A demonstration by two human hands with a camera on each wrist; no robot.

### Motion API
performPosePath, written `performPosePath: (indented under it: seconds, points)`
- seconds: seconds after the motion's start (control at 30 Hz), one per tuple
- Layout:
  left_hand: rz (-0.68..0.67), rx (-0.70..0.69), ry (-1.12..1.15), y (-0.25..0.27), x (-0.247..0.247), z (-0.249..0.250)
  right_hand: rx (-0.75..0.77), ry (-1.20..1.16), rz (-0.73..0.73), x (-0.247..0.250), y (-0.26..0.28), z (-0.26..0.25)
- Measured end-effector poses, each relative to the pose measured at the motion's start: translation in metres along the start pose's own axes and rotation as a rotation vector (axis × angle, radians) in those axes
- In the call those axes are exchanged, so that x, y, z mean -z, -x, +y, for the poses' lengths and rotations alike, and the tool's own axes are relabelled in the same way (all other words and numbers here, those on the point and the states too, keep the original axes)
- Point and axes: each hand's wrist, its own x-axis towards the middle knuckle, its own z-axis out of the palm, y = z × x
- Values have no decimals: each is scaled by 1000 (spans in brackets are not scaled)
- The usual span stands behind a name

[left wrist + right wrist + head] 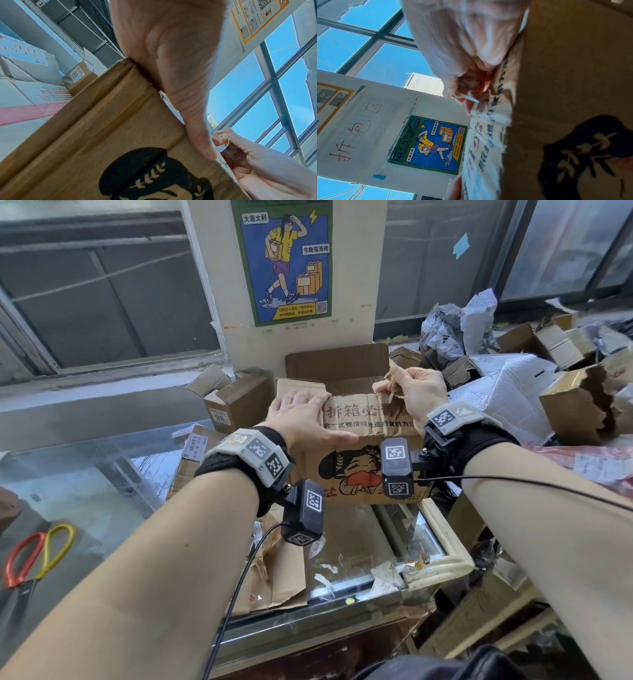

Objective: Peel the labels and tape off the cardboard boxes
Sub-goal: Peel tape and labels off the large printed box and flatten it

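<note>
Printed cardboard box (pixel 356 474) on the desk (pixel 85 491), steadied under flat left hand (pixel 301 419); tape strip (pixel 390 386) pinched in right hand (pixel 416 393), mid-peel. Next, likely: steady pull along the flap.

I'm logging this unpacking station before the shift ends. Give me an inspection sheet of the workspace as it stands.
Surface: glass counter, littered with paper scraps.
Job's things: printed cardboard box, flaps open; tape strip partly lifted off its front flap.
Clutter: red and yellow scissors; small box labelled 1010; torn cardboard; heap of boxes and mailer bags at right.
Hands: left hand lies flat, pressing the flap; right hand pinches the tape strip.
Cables: black cable from the left wrist camera, another along the right forearm.
Surroundings: poster on a pillar, windows either side.
</note>
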Motion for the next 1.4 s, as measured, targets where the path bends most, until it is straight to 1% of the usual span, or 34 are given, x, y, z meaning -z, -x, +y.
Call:
performPosePath:
  seconds: [0.33,0.4,0.47,0.5,0.53,0.63,0.77,0.9,1.0,1.03,1.1,1.2,1.27,1.3,1.4]
  points:
    - [-4,-1,1,-1,0,-1,-1,-48,38,1,-2,0]
    - [-13,2,-1,-2,0,-2,-38,-152,118,6,-1,-5]
    - [-21,6,-8,-2,-1,-2,-99,-357,226,13,-4,-9]
    - [-23,9,-12,-3,-1,-2,-108,-432,251,14,-6,-8]
    - [-27,10,-13,-3,-1,-2,-108,-449,254,15,-7,-7]
    - [-29,7,-13,-3,0,-1,-78,-381,239,13,-7,-1]
    - [-8,-13,-65,-2,-3,-2,-52,-403,249,12,-6,0]
    - [65,-48,-102,-1,-5,0,-4,-303,281,13,-2,-8]
    - [133,-73,-138,-3,13,1,21,-281,312,15,-1,-22]
    - [155,-71,-161,-4,23,0,28,-304,303,15,0,-27]
    - [154,-34,-225,-3,40,-7,0,-389,268,10,1,-31]
    - [80,95,-339,2,49,-20,-149,-602,173,-6,9,-27]
    - [24,138,-357,7,43,-22,-212,-631,106,-19,17,-20]
    - [3,117,-333,9,37,-20,-226,-615,86,-24,21,-17]
    - [-26,-56,-203,12,18,-3,-225,-581,82,-33,26,-11]
